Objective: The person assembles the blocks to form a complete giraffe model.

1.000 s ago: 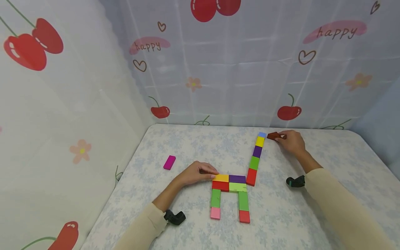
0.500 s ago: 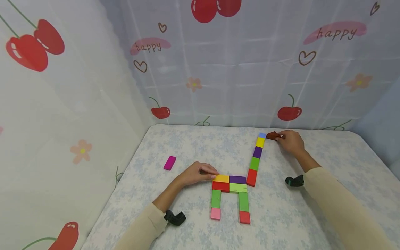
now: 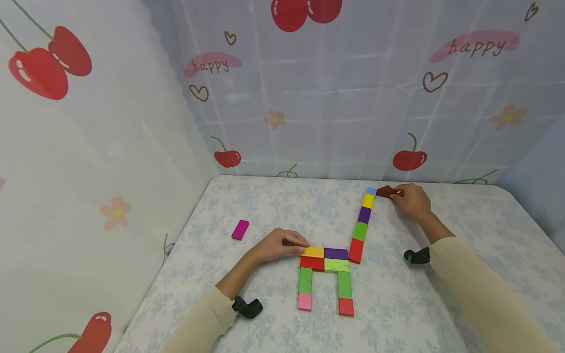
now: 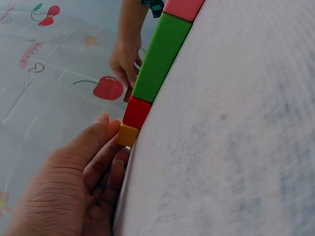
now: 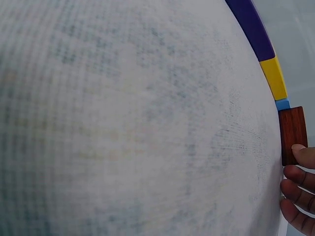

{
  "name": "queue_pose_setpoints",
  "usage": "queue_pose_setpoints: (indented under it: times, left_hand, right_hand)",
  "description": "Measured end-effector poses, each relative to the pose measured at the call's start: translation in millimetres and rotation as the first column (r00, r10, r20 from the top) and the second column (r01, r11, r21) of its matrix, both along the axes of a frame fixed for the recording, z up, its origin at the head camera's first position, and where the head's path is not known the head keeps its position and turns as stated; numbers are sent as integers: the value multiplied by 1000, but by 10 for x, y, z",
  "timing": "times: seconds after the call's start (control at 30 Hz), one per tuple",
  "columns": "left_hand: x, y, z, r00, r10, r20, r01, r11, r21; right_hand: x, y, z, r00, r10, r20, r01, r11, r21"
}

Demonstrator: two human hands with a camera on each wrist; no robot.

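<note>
In the head view my right hand (image 3: 413, 200) pinches a dark brown wooden block (image 3: 385, 191) at its right end. The block's left end meets a small light blue block (image 3: 371, 191) at the top of a slanting row. Below that, the row runs through yellow (image 3: 368, 200), purple, green and red (image 3: 356, 251) blocks. My left hand (image 3: 279, 243) has thumb and fingertips at the left end of an orange-yellow block (image 3: 312, 252), pinching its corner. Beside it lies a purple block (image 3: 336, 254), with a red block (image 3: 312, 264) and a light green block (image 3: 337, 265) underneath.
Two green blocks (image 3: 305, 280) reach toward me like legs, ending in a pink block (image 3: 305, 301) and a red block (image 3: 346, 307). A loose magenta block (image 3: 240, 229) lies at the left of the patterned table (image 3: 273, 201). A cherry-print curtain (image 3: 331, 98) hangs behind.
My right hand has moved the brown block slightly left, closing the small gap to the light blue block. My left hand stays at the orange-yellow block.
</note>
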State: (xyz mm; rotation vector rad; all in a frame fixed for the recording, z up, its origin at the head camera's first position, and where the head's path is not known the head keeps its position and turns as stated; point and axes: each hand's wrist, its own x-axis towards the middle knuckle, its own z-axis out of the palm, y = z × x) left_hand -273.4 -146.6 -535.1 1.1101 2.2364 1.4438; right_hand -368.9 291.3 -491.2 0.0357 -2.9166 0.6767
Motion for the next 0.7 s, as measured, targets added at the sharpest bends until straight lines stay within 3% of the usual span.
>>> queue_pose_setpoints:
  times: [0.7]
  left_hand:
    - [11,7,17,1000,16,16,-16,1000,-5]
  right_hand:
    - [35,-12,1,1000,-11,4,11,1000,2]
